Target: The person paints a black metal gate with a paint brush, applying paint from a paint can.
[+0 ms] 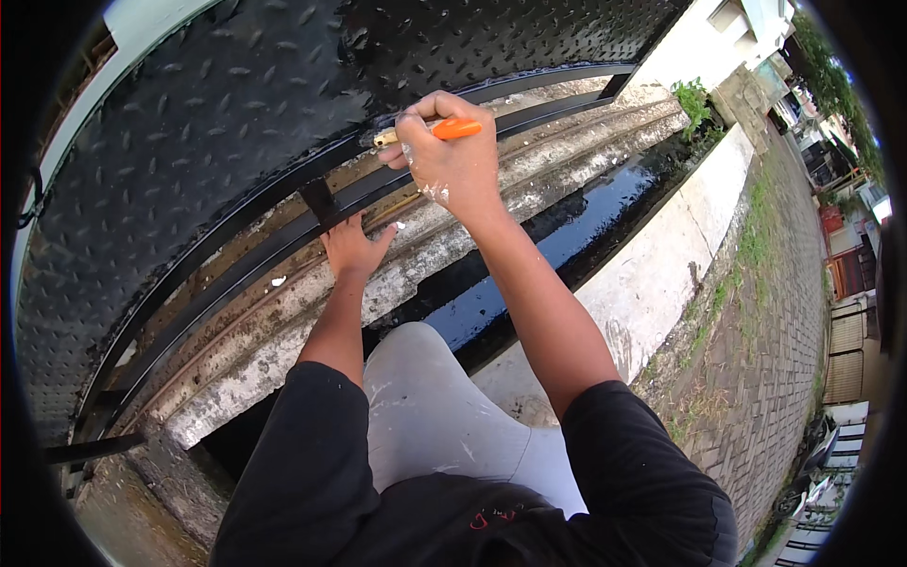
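Observation:
My right hand (453, 152) is closed around a paintbrush (456, 128) with an orange handle end; its bristle end lies close to the lower edge of a black diamond-plate metal panel (234, 92). White paint spots mark this hand. Below and to the left, my left hand (356, 244) has its fingers spread, with the fingertips at the underside of the black lower rail (283, 244) and partly hidden by it. Whether it grips the rail is not clear. The panel looks glossy and wet in places.
A worn concrete ledge (382, 290) runs beneath the rails. Beyond it lies an open drain with dark water (460, 312), bordered by a pale concrete wall (659, 269). Farther right are grass and a block-paved road (765, 340). A green plant (693, 103) grows near the drain's far end.

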A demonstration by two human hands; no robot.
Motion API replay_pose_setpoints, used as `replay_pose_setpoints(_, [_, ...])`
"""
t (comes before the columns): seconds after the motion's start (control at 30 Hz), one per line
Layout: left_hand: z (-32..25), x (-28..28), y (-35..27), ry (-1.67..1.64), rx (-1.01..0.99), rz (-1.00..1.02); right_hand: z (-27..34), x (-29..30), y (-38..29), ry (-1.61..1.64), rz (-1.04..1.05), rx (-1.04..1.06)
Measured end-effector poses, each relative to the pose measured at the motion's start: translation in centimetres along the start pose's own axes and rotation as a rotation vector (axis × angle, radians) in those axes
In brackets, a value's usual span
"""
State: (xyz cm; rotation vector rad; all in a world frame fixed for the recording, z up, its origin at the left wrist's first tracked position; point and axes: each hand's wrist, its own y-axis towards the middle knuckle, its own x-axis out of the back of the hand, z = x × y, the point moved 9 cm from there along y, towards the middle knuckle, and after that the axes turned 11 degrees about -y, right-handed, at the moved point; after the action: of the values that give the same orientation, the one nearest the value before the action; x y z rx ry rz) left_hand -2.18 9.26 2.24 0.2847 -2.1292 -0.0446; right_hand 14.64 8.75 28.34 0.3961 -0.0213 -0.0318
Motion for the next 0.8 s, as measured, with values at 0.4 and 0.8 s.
replay_pose_setpoints(0.4, [-0.2,0.6,-0.2,-0.018,-0.003,0.021,4.4,1.9,-0.1,-0.753,-0.292,0.742])
replay_pose_setpoints(0.8, [-1.3,0.3,-0.5,-0.054,-0.025,0.011,-3.2,16.4,6.9,-0.208,-0.282,0.147])
